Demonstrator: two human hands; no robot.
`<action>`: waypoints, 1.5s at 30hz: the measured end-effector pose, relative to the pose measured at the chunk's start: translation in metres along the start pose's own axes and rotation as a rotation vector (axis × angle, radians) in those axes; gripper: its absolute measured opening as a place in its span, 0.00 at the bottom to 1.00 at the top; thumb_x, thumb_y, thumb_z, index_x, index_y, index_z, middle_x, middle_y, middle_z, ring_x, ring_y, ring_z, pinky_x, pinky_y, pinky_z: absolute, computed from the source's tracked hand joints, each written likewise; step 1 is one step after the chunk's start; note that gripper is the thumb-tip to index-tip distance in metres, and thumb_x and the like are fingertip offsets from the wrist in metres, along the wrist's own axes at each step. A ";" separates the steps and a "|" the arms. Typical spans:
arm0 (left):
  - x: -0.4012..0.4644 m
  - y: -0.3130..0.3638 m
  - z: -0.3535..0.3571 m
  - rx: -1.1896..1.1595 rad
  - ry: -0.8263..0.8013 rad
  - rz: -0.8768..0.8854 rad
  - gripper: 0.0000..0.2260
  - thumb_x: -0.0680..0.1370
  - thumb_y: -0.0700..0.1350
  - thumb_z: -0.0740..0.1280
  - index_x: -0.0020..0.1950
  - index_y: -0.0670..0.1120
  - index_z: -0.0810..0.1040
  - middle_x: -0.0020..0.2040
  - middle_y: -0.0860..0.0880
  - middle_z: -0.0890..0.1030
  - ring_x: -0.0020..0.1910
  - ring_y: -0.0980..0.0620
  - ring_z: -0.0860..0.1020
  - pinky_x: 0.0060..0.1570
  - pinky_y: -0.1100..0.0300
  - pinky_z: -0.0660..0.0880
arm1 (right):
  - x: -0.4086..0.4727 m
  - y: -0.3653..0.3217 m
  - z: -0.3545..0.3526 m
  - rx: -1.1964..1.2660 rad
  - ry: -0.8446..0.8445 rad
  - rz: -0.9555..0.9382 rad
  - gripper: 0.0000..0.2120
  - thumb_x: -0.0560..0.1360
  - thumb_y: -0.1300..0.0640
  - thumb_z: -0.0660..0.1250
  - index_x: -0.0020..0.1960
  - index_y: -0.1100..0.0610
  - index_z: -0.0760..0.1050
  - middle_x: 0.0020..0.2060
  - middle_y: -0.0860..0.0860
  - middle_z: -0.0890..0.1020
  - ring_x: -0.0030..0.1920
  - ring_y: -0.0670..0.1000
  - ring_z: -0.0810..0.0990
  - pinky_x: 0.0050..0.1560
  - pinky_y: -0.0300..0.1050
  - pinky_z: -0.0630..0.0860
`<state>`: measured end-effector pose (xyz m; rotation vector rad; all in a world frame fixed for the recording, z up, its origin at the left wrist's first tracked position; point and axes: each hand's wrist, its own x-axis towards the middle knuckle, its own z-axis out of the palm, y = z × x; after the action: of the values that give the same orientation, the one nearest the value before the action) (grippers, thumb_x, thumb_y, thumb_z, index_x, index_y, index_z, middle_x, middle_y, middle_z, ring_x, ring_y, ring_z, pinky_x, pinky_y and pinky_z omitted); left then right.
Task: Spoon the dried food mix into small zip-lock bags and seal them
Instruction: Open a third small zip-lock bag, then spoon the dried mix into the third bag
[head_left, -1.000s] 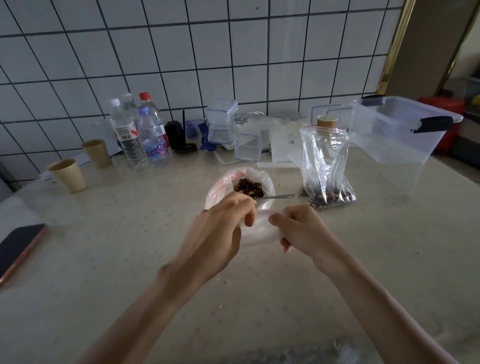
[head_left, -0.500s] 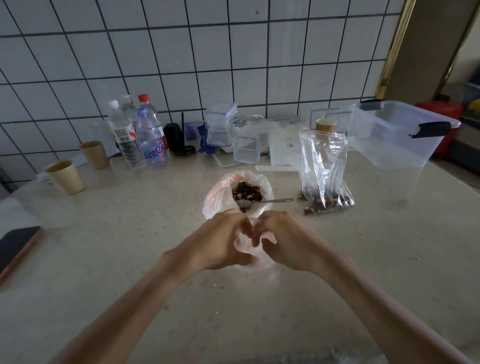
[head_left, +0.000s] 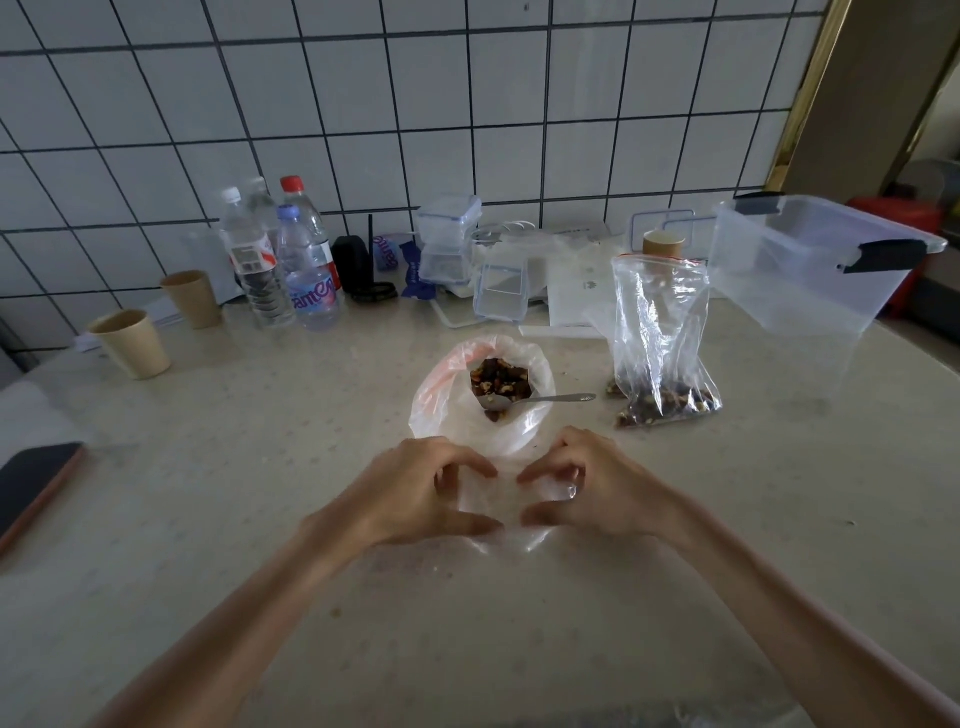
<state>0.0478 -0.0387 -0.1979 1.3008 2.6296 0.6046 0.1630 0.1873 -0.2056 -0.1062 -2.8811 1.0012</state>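
Fingers and thumbs of both hands curl onto a small clear zip-lock bag, left hand and right hand gripping opposite sides. Just behind it stands the open bag of dried mix, spoon resting inside; right of that, a taller partly filled bag.

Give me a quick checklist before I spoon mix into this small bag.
1. Small bag held by both hands: ok, left hand and right hand grip its sides.
2. Bag mouth open: cannot tell, the clear plastic hides it.
3. Spoon within reach: ok, bowl in the mix, handle over the big bag's rim.
4. Mix left to scoop: ok.
5. Free hand for the spoon: not ok, both are busy.
6. Filled bag out of the way: ok, to the right.
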 end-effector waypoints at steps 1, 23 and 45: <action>-0.001 -0.003 0.002 -0.094 0.048 -0.006 0.29 0.61 0.74 0.77 0.60 0.66 0.82 0.41 0.61 0.77 0.39 0.62 0.76 0.38 0.68 0.68 | 0.000 0.000 0.001 0.049 0.010 -0.001 0.17 0.65 0.44 0.84 0.52 0.44 0.87 0.45 0.44 0.75 0.44 0.42 0.74 0.51 0.38 0.71; 0.093 -0.027 0.005 -0.444 0.548 -0.378 0.38 0.73 0.67 0.73 0.75 0.48 0.69 0.69 0.51 0.75 0.65 0.51 0.75 0.61 0.54 0.74 | 0.063 0.012 -0.017 -0.068 0.302 0.368 0.24 0.78 0.40 0.69 0.64 0.57 0.76 0.55 0.52 0.82 0.55 0.56 0.82 0.53 0.52 0.79; 0.127 -0.035 0.026 -0.584 0.531 -0.316 0.06 0.83 0.51 0.63 0.50 0.52 0.77 0.43 0.53 0.80 0.43 0.52 0.79 0.37 0.57 0.73 | 0.073 0.016 -0.018 0.372 0.624 0.157 0.12 0.85 0.56 0.59 0.45 0.55 0.76 0.34 0.48 0.85 0.31 0.55 0.83 0.29 0.51 0.78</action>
<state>-0.0477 0.0496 -0.2300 0.5916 2.6037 1.6766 0.0934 0.2177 -0.1967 -0.5193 -2.1202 1.2401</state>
